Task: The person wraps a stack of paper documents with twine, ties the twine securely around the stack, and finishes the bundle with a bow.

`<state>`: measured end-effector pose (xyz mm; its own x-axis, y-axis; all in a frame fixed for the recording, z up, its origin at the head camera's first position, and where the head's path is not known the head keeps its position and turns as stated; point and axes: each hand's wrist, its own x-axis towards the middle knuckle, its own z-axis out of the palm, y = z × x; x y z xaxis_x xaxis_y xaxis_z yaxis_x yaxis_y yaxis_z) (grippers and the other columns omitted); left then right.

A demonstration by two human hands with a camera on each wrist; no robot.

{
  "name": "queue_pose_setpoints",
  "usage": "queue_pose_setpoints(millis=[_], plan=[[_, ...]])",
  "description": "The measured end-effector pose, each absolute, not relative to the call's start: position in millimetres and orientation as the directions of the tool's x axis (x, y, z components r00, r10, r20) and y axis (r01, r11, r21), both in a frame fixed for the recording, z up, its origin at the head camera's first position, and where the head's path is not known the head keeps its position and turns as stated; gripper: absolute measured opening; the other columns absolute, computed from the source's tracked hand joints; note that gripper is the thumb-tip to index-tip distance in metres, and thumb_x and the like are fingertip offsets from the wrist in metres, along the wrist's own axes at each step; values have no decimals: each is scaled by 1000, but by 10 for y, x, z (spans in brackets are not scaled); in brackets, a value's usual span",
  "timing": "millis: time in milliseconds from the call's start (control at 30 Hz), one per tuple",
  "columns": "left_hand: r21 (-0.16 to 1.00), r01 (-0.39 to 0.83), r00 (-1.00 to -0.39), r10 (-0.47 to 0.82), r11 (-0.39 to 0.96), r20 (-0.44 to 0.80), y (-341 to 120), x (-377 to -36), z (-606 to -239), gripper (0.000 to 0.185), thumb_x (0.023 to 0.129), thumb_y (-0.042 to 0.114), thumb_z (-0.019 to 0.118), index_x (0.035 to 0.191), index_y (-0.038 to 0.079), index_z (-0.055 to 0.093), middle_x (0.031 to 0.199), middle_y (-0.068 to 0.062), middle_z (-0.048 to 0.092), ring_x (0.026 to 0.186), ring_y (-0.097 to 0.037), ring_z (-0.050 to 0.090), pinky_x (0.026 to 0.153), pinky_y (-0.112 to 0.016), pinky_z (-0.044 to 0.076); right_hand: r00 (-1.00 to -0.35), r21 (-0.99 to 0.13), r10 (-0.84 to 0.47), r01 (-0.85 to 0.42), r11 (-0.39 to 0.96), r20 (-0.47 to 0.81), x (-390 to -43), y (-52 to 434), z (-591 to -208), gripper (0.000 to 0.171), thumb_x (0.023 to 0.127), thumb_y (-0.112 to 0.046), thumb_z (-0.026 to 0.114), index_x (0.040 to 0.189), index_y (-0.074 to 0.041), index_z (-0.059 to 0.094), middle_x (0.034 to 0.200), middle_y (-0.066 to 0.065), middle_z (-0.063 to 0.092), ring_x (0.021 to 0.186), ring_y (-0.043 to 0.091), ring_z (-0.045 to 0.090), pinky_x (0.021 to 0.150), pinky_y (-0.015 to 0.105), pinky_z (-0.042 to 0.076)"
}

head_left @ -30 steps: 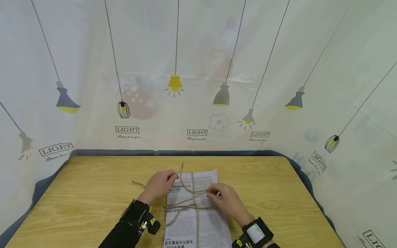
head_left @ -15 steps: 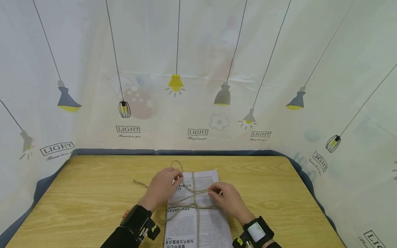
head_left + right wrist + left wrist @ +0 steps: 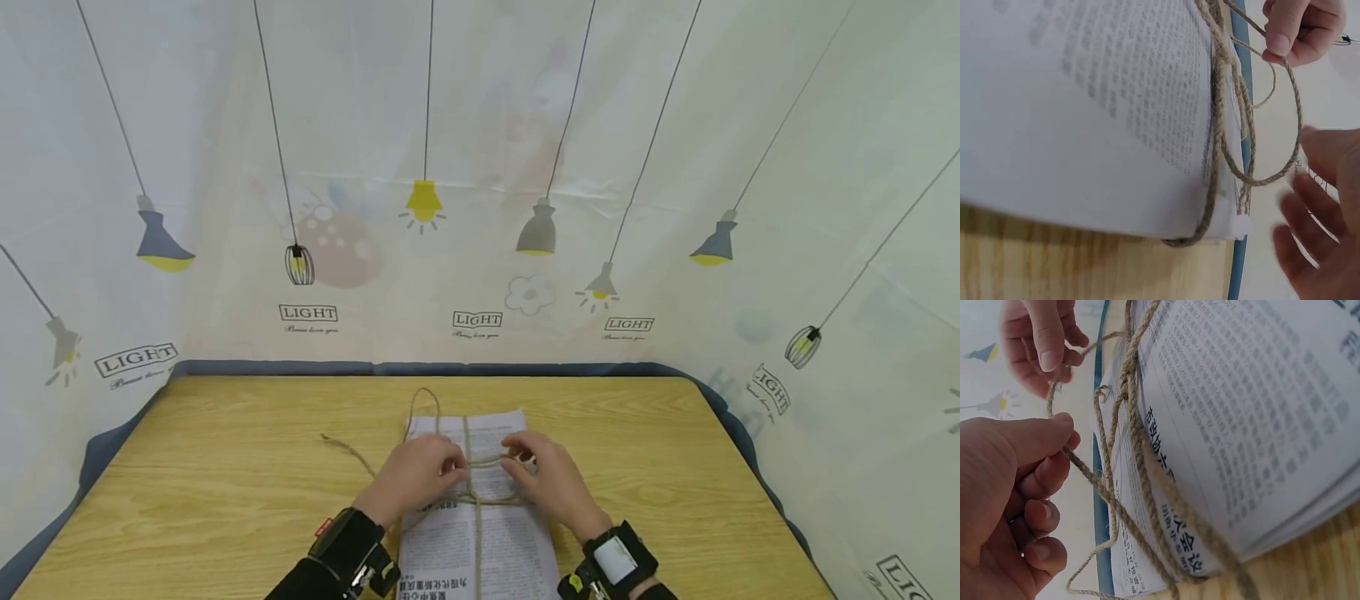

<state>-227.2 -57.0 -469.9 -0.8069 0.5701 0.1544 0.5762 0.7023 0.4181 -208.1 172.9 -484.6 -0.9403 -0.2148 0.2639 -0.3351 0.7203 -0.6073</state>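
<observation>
**A:** What have I got in front of me?

**B:** I see a stack of printed papers (image 3: 480,533) lying flat on the wooden tabletop (image 3: 210,492), at the middle of its near side. Twine (image 3: 476,500) is wrapped round the stack both lengthwise and across, and the strands cross near the middle.

**A:** And my hands?

**B:** Both are over the far half of the stack, close together. My left hand (image 3: 415,479) has its thumb and forefinger curled onto a strand of twine; the left wrist view shows that pinch plainly, with the other fingers folded in. My right hand (image 3: 547,482) pinches a strand as well, as that same view shows; in the right wrist view it is too blurred to say more.

**A:** Anything around them or in the way?

**B:** A loop of twine arches past the stack's far edge, and a loose tail trails off to the left across the tabletop. The hands hide the crossing where the strands meet, so I cannot tell how it is knotted. A dark blue edging (image 3: 420,368) runs round the tabletop, and behind it hangs a pale curtain (image 3: 480,167) printed with lamps and the word LIGHT. Each wrist carries a black strap.
</observation>
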Motion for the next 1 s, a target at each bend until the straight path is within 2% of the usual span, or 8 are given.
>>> queue_pose_setpoints(millis=[133, 233, 333, 467, 700, 833, 933, 1000], plan=[[454, 541, -831, 533, 707, 160, -571, -2281, -4720, 9, 92, 30, 67, 88, 24, 73, 78, 13, 63, 67, 1, 51, 62, -21, 44, -910, -520, -181, -367, 771, 374, -2041, 1673, -4818, 13, 87, -21, 74, 99, -19, 69, 80, -4, 57, 69, 9, 50, 61, 21, 39], [473, 526, -841, 517, 707, 162, -585, -2277, -4724, 8, 92, 30, 67, 89, 25, 72, 78, 13, 62, 68, 1, 52, 63, -22, 44, -897, -427, -275, -412, 805, 347, -2001, 1594, -4797, 7, 89, -24, 71, 95, -21, 73, 60, -12, 47, 52, 2, 38, 49, 18, 30], [482, 517, -846, 509, 707, 161, -590, -2273, -4724, 8, 92, 30, 67, 89, 25, 72, 78, 13, 62, 69, 0, 53, 63, -22, 45, -902, -355, -376, -430, 831, 212, -1959, 1497, -4803, 19, 93, -24, 66, 110, -19, 73, 51, -13, 42, 43, 1, 30, 43, 19, 23], [479, 514, -849, 503, 712, 164, -579, -2275, -4719, 8, 92, 30, 67, 89, 25, 72, 78, 13, 63, 69, 0, 54, 63, -23, 46, -911, -236, -406, -412, 880, 77, -1913, 1383, -4827, 35, 94, -21, 61, 129, -15, 63, 52, -5, 45, 43, 6, 31, 41, 23, 22], [481, 503, -855, 497, 719, 151, -561, -2286, -4723, 8, 92, 29, 67, 90, 24, 73, 77, 13, 62, 68, 1, 53, 63, -23, 44, -924, -42, -354, -363, 931, 143, -1889, 1266, -4854, 49, 94, -22, 60, 142, -14, 50, 50, -2, 44, 39, 10, 33, 38, 26, 21], [486, 506, -853, 498, 713, 156, -559, -2291, -4732, 7, 91, 28, 68, 89, 23, 73, 77, 12, 63, 68, 0, 53, 62, -24, 44, -921, -17, -337, -347, 938, 194, -1915, 1230, -4896, 27, 91, -19, 63, 117, -14, 63, 55, 0, 52, 41, 12, 41, 38, 28, 27], [479, 508, -853, 494, 716, 167, -550, -2292, -4736, 7, 91, 28, 69, 88, 24, 73, 76, 13, 62, 68, 0, 53, 61, -23, 44, -922, -60, -324, -343, 938, 213, -1935, 1220, -4940, 10, 88, -18, 66, 97, -16, 65, 61, 1, 60, 45, 13, 49, 39, 28, 31], [478, 504, -857, 487, 719, 170, -545, -2289, -4728, 7, 91, 28, 69, 87, 24, 73, 76, 13, 62, 68, 0, 53, 61, -23, 44, -924, -93, -316, -341, 935, 216, -1943, 1219, -4959, 5, 87, -18, 67, 91, -17, 65, 63, 0, 63, 47, 13, 50, 41, 27, 32]])
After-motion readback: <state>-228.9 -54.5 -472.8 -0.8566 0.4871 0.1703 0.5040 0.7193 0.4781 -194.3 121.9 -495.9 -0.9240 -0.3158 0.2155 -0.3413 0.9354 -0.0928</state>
